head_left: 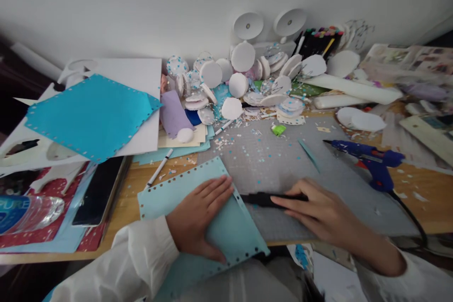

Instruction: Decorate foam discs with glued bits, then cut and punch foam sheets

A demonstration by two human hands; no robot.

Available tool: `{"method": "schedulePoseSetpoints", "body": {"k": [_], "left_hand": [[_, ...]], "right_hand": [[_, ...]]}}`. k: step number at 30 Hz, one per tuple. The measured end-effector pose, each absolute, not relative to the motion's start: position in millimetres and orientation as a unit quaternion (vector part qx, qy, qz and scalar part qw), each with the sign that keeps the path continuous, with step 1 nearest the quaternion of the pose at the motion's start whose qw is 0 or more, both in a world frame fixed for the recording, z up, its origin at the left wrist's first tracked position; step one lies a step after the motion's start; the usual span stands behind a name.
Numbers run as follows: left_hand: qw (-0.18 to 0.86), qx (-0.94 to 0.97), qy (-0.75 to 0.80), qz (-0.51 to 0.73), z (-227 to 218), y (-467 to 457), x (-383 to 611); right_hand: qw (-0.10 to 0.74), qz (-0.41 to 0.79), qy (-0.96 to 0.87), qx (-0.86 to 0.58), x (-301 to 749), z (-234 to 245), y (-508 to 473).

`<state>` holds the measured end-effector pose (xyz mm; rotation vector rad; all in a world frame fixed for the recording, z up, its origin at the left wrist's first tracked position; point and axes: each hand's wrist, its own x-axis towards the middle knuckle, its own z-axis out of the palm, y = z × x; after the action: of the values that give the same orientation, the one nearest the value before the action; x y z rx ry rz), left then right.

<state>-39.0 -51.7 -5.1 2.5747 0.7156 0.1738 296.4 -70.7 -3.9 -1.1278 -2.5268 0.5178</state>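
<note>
My left hand lies flat, fingers stretched out, on a light blue sheet of paper. Small punched holes run along the sheet's edges, and its near part hangs over the table's front edge. My right hand is closed around a long black hole punch, slightly blurred. The tip of the punch meets the right edge of the sheet. Whether its jaws are pressed together I cannot tell. Beneath the punch lies a grey cutting mat with tiny white and blue paper bits scattered over it.
A blue glue gun rests at the right, its cord trailing forward. A bright blue punched sheet lies on white board at the left, near a phone and a bottle. Several white discs are heaped along the wall.
</note>
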Motion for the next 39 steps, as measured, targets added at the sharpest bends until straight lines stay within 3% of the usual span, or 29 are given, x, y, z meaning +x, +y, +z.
{"method": "schedulePoseSetpoints", "body": {"k": [5,14,26,34,39], "left_hand": [[0.227,0.933,0.273,0.055,-6.1,-48.8,-44.2],[0.228,0.929,0.285,0.067,-8.8,-47.7,-41.6],[0.219,0.932,0.284,0.052,-8.7,-48.5,-41.6],[0.231,0.932,0.273,0.054,-7.3,-46.4,-42.5],[0.216,0.935,0.266,0.085,-6.6,-47.7,-43.0]], "right_hand": [[0.153,0.213,-0.883,-0.39,306.2,0.1,-90.8],[0.172,0.138,-0.887,-0.407,286.0,-10.5,-59.6],[0.191,0.129,-0.885,-0.405,273.1,-14.7,-30.9],[0.211,0.052,-0.882,-0.418,254.5,-14.3,-10.7],[0.25,-0.041,-0.823,-0.509,279.8,-8.3,-17.5]]}}
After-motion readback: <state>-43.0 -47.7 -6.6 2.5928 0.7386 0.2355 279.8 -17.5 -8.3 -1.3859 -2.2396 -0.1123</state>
